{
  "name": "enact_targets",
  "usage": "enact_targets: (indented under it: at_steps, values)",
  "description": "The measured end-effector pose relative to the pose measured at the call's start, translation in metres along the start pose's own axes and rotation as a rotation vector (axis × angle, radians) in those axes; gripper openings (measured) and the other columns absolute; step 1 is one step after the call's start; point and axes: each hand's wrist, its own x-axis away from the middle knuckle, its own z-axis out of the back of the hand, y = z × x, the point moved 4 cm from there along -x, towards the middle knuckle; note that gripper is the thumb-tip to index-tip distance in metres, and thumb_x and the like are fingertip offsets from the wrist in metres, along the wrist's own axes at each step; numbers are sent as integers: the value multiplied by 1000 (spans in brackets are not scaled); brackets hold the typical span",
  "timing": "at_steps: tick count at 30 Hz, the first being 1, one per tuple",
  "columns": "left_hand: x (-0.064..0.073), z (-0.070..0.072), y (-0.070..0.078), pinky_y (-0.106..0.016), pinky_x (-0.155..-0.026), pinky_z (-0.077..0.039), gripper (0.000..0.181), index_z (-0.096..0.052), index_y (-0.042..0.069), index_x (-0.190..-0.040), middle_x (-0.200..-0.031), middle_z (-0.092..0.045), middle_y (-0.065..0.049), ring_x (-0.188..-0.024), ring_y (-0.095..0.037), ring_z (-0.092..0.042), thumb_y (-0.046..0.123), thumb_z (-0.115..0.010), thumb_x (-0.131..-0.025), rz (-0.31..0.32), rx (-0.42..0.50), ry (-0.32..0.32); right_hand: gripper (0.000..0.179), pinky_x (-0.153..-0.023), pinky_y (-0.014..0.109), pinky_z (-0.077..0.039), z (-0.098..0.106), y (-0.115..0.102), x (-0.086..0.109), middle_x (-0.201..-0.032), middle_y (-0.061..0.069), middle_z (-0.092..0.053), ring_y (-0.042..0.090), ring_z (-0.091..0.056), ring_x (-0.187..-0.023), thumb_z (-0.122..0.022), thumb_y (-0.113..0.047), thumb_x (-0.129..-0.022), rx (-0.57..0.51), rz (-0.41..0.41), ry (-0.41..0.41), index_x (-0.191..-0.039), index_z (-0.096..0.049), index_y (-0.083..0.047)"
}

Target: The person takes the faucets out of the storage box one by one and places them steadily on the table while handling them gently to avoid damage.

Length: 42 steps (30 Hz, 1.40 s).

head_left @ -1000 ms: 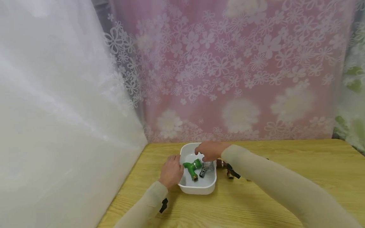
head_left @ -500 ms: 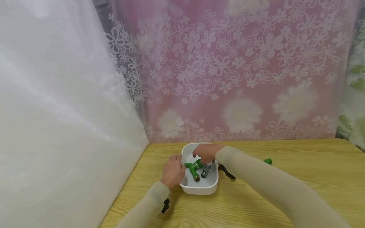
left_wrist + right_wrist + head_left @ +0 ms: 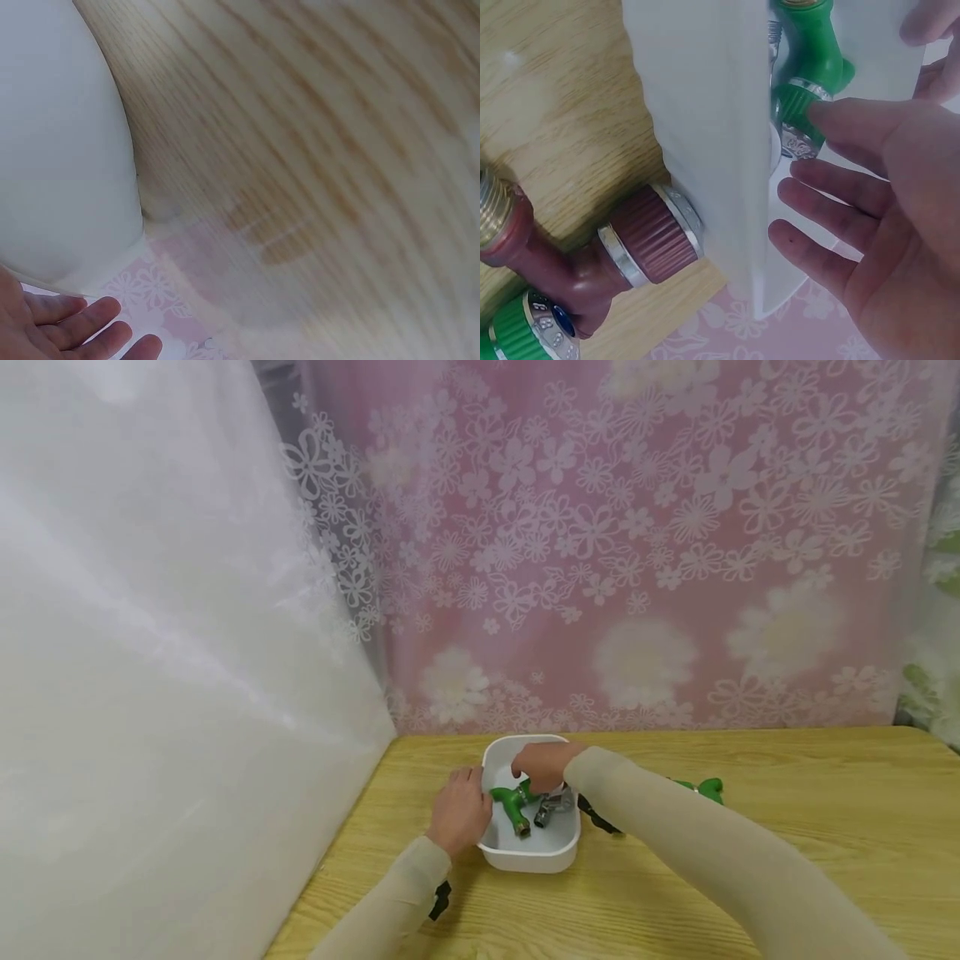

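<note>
Green tap (image 3: 513, 807) lies inside the white bin (image 3: 529, 862), below the right grip (image 3: 543, 764), whose relaxed fingers spread loosely beside it; the left grip (image 3: 460, 814) clasps the bin's edge, thumb inside, presumably for steadiness.

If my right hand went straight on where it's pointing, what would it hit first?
Probably the green tap in the box; depth is unclear, and your right hand may already be touching it.
</note>
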Motion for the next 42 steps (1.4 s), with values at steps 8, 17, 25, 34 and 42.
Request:
enact_targets:
  at_steps: [8,17,25,34,42]
  values:
    - [1,-1,5,-45,-96,-54,46,-52,2,-142,-132,-60,-14,-124,-28,-57,22,-54,-101,2,3,-27,40,-96,36,-54,-8,0,2,-133,2,-66,14,-65,-110,-68,-13,-95,-22,-23,-21,-134,-65,-15]
    - [1,-1,8,-45,-99,-53,46,-52,2,-143,-134,-60,-14,-126,-29,-56,23,-53,-102,-5,15,-25,35,-94,35,-55,-13,4,1,-123,-1,-70,11,-66,-101,-66,-9,-95,13,-36,-20,-130,-68,-16]
    - [1,-3,11,-45,-98,-53,46,-52,2,-142,-131,-60,-14,-125,-29,-56,23,-54,-101,-14,14,-33,26,-82,30,-53,-14,3,3,-105,-3,-71,8,-60,-81,-65,-8,-95,20,-17,-18,-119,-72,-15]
    - [2,-2,4,-45,-98,-53,46,-53,1,-141,-130,-61,-14,-123,-29,-57,21,-56,-100,-8,19,-13,27,-84,32,-55,-6,-7,2,-111,-1,-72,9,-65,-89,-66,-10,-95,21,34,2,-121,-71,-14]
    - [0,1,-1,-45,-98,-53,46,-51,2,-142,-132,-60,-15,-123,-29,-57,21,-54,-100,7,34,-15,23,-77,30,-54,5,-10,2,-100,-4,-71,7,-60,-78,-68,-10,-94,31,42,36,-115,-73,-14]
